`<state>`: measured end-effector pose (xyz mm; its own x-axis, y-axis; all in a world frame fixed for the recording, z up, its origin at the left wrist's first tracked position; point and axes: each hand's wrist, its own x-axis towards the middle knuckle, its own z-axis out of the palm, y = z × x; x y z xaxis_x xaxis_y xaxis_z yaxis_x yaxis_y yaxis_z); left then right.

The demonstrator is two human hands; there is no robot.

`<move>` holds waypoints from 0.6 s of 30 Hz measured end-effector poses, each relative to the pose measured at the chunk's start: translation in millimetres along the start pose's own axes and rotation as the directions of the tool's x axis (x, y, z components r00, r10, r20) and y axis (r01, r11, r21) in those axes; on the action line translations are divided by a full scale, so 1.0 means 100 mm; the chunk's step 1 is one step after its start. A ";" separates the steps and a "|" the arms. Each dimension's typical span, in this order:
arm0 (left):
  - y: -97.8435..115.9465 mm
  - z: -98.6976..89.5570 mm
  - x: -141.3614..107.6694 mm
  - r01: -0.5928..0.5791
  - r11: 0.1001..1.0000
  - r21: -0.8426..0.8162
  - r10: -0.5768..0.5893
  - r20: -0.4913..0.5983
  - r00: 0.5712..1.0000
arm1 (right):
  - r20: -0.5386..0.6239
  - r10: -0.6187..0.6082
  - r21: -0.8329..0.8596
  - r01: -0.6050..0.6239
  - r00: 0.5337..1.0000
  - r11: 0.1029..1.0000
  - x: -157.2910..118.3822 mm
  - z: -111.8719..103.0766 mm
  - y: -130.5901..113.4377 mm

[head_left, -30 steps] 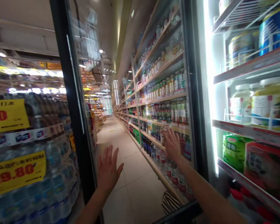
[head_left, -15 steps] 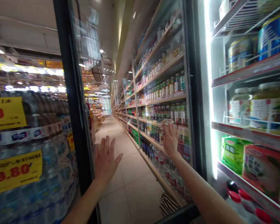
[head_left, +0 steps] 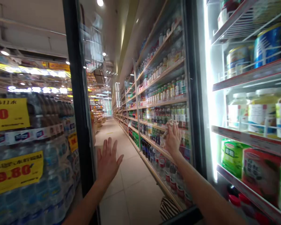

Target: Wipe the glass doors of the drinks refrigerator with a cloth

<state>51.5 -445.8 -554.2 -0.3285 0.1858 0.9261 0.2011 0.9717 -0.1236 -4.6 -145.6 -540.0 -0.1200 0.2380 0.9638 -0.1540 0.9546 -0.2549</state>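
Observation:
A glass door point(head_left: 128, 204) in a black frame stands open before me. Its pane shows an aisle and drink shelves. My left hand point(head_left: 109, 159) lies on or just before the lower left part of the pane, fingers spread, holding nothing. On the right side of the pane, my right hand point(head_left: 173, 139) presses a crumpled pale cloth point(head_left: 170, 124) to the glass. Parts of the cloth stick out above and left of the fingers; the rest is hidden under the hand.
Right of the door are lit fridge shelves point(head_left: 250, 73) with cans, bottles and green and red packs point(head_left: 259, 172). Stacked bottled water point(head_left: 53, 187) with yellow price signs point(head_left: 16, 170) stands at the left. A black-and-white striped thing point(head_left: 168, 207) shows low in the pane.
My right hand and the cloth have shifted slightly right and down on the glass. My left hand has stayed nearly in place. The view has shifted a little.

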 end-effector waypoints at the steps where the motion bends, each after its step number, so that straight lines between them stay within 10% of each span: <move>1: 0.00 0.00 0.00 0.001 1.000 0.004 -0.001 -0.003 1.000 | -0.021 0.060 -0.006 -0.060 0.998 0.998 0.02 0.02 -0.01; 4: 0.01 0.00 -0.01 0.005 1.000 0.010 -0.005 -0.001 1.000 | 0.041 -0.129 0.030 0.128 0.991 0.991 -0.08 0.06 -0.28; 9: 0.00 0.00 -0.01 -0.013 1.000 0.017 0.013 -0.007 1.000 | 0.122 -0.622 0.166 0.602 0.773 0.781 -0.28 0.05 -0.58; 14: 0.01 -0.01 -0.01 0.007 1.000 0.002 -0.007 0.026 1.000 | 0.069 -0.174 0.025 0.172 0.982 0.985 0.04 0.00 -0.15; 16: 0.02 -0.01 -0.02 0.022 1.000 -0.012 -0.021 0.038 0.999 | 0.034 0.010 -0.015 -0.009 0.999 1.000 0.10 0.01 -0.15; 18: 0.03 -0.02 -0.02 0.030 0.999 -0.023 -0.029 0.046 0.999 | 0.065 -0.082 -0.005 0.082 0.995 0.997 0.04 0.02 -0.31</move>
<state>54.3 -443.6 -555.6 -0.3762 0.1638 0.9119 0.2122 0.9733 -0.0873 -2.3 -174.2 -528.9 -0.1701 0.1469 0.9744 -0.1588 0.9718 -0.1742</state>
